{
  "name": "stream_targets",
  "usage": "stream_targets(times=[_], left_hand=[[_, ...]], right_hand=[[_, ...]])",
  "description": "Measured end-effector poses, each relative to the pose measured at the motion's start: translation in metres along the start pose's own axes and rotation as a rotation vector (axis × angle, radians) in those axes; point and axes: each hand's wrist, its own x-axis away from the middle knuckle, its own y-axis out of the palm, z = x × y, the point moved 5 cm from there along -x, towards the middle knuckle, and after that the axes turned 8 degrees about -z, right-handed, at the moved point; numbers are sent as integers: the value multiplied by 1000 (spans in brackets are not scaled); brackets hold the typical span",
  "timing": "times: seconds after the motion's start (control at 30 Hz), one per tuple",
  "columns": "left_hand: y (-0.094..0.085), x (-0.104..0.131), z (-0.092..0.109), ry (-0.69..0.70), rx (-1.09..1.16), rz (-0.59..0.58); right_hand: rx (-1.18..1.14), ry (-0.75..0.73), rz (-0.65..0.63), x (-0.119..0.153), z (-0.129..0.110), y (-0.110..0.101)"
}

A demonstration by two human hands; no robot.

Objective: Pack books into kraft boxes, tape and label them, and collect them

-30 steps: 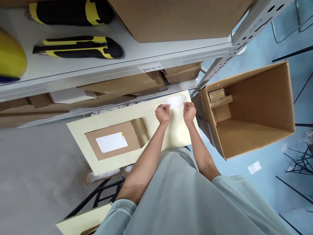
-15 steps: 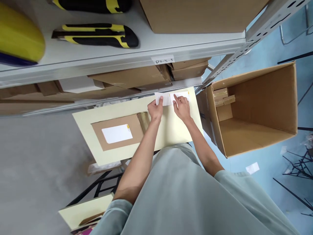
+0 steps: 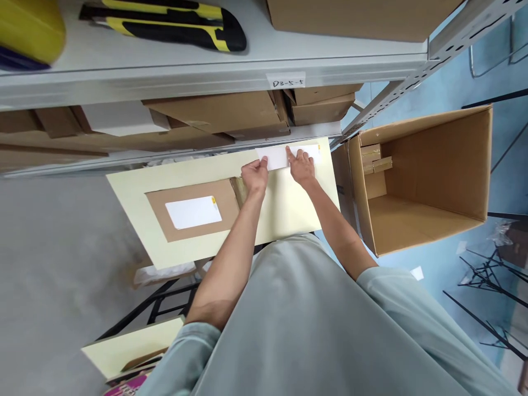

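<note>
My left hand (image 3: 256,175) pinches the left end of a white paper strip (image 3: 275,158) between thumb and fingers. My right hand (image 3: 302,166) lies on the strip's right part, its index finger stretched out and the others slightly bent. Beside it shows a white label (image 3: 312,149) with a small orange mark; whether it is one piece with the strip I cannot tell. Both lie over the far edge of a pale yellow board (image 3: 289,214). To the left on the board is a flat cardboard box (image 3: 159,204) bearing another white label (image 3: 193,212).
A metal shelf (image 3: 165,82) crosses the far side, holding a yellow-black utility knife (image 3: 177,25) and cardboard boxes (image 3: 231,113). An open carton (image 3: 437,170) stands to the right. Black metal legs (image 3: 173,300) and a second pale board (image 3: 136,341) are at lower left.
The paper strip in my left hand now lies flatter and lines up with the label. My right hand stays on it, index finger on the paper. The view has shifted slightly.
</note>
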Motion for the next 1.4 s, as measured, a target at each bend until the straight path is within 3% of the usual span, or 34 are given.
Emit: stream_targets(times=[0.27, 0.43, 0.6, 0.8, 0.9, 1.0, 1.07, 1.17, 1.23, 1.4], left_hand=[[3, 21, 14, 51, 30, 19], [-13, 35, 20, 78, 126, 56], [-57, 77, 31, 66, 292, 2], [-143, 144, 36, 92, 428, -100], [-182, 162, 32, 119, 436, -162], [-210, 171, 27, 131, 376, -270], [-222, 174, 26, 145, 322, -364], [-240, 177, 30, 193, 292, -439], [-254, 181, 32, 219, 321, -413], [-278, 211, 16, 175, 421, -446]], right_hand=[[-17, -30, -38, 0, 5, -8], [23, -32, -22, -5, 7, -4], [5, -23, 7, -5, 8, -5], [-147, 14, 31, 14, -4, -29], [-441, -98, 115, 58, -29, -38], [-821, -305, 141, 129, -72, -36], [-977, -377, 37, 181, -106, -26], [-974, -374, -173, 241, -157, -7], [-944, -315, -176, 263, -182, 1], [-1014, -264, 117, 279, -232, -6]])
